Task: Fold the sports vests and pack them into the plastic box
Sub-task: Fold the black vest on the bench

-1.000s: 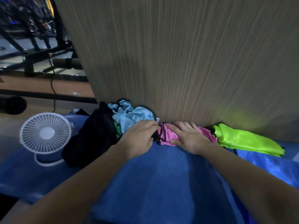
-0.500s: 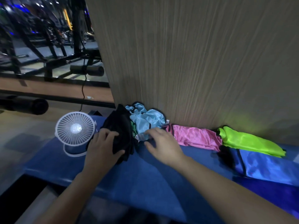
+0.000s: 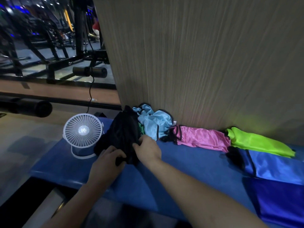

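Both hands have left the pink vest by the wall: my left hand and right hand now grip the black vest beside the fan, so it gets folded next.

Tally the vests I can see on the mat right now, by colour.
Black vest, held by both hands: 1
Light blue vest: 1
Pink vest: 1
Neon yellow-green vest: 1
Blue vest: 1
Green cloth, only a sliver showing, kind unclear: 1
Total: 6
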The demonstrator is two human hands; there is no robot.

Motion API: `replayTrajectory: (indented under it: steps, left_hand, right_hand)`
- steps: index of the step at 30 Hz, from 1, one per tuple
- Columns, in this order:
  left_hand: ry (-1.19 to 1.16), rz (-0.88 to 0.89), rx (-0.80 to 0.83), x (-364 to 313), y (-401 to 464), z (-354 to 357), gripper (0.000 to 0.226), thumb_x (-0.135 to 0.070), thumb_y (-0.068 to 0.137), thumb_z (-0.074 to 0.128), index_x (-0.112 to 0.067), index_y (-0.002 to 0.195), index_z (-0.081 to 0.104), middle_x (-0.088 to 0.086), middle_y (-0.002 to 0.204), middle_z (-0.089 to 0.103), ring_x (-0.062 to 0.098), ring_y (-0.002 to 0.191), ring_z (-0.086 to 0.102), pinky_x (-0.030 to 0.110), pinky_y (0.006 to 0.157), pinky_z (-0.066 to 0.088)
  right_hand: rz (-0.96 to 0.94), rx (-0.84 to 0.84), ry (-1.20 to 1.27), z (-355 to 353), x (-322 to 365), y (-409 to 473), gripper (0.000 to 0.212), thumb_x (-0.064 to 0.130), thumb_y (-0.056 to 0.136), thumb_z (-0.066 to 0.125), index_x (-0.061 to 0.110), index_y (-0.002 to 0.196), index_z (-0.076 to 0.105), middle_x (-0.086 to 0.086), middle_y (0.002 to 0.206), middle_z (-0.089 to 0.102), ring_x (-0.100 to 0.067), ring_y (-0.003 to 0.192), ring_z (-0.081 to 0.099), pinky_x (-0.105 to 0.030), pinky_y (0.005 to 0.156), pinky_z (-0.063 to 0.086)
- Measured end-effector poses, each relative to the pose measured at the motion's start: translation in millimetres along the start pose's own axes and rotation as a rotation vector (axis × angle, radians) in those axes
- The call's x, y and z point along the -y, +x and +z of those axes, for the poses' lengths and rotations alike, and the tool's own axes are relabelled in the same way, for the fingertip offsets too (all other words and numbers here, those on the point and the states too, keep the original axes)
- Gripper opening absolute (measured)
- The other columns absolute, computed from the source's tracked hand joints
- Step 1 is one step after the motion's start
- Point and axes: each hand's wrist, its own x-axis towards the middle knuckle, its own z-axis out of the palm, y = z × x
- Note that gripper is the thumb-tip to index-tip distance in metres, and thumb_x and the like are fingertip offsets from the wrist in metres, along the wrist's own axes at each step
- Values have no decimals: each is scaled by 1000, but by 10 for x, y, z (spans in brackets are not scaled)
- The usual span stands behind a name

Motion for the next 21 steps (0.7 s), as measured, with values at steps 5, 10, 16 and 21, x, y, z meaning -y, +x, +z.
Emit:
replayTrajectory:
  steps: [5, 10, 16, 21]
  left_hand:
    - [-162, 28, -107, -148, -41, -84, 22, -8, 80, 74, -27, 86, 64, -13, 92, 54, 9, 81, 60, 34, 70, 51]
    - [-246, 172, -226, -440, -225, -240, 16, -7, 84, 69, -19, 92, 61, -12, 98, 53, 5, 85, 57, 29, 74, 49]
    - [-311, 292, -262, -808, -510, -492, 17, -11, 81, 58, -17, 96, 57, -8, 105, 51, 3, 96, 55, 11, 84, 39]
    - [-457, 258, -196, -1111, -714, -595, 10, -24, 88, 54, -25, 98, 57, -15, 107, 64, 4, 101, 62, 23, 86, 48]
  right_hand:
    - [-150, -125, 8, -142, 115, -134, 9, 26, 95, 51, 19, 89, 48, -1, 86, 58, -26, 81, 55, -34, 69, 42]
    - [-429, -233, 21, -454, 226, -347, 15, 26, 94, 55, 20, 85, 45, 2, 73, 55, -22, 73, 54, -38, 64, 46]
    - [-515, -270, 190, -891, 241, -771, 20, 21, 86, 59, 17, 75, 44, 2, 75, 50, -17, 72, 47, -40, 66, 45]
    - [-302, -194, 341, -1196, -46, -1192, 27, 14, 84, 60, 21, 68, 39, 5, 61, 44, -11, 59, 39, -34, 59, 35]
